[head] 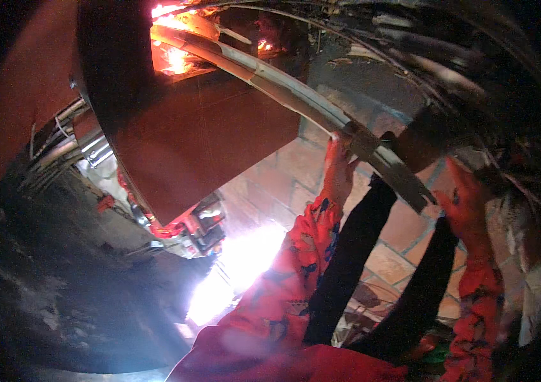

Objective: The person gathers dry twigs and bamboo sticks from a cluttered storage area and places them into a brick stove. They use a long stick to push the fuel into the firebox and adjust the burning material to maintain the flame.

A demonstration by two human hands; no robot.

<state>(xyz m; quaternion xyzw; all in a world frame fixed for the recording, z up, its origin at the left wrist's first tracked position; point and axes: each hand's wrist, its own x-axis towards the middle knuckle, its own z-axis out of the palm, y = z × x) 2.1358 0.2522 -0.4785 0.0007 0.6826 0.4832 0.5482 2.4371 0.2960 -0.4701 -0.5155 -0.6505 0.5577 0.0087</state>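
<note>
Long split bamboo strips [294, 90] slant from a fire [175, 59] at the top down to the right. My left hand [339, 157] grips them from below, near their lower half; some of its fingers are hidden behind the bamboo. Beside the lower end of the strips is my right hand [466, 196], with a finger raised and another close to the bamboo tip. Whether that hand holds the tip is unclear. Flames and glowing embers surround the far end of the strips inside a dark stove opening.
A reddish-brown stove wall [203, 143] with a sharp corner juts out on the left. Sticks and brushwood [433, 62] lie at upper right. My dark-clad legs [351, 258] stand over floor tiles [294, 162]. A bright glare [246, 267] hides part of the lower middle.
</note>
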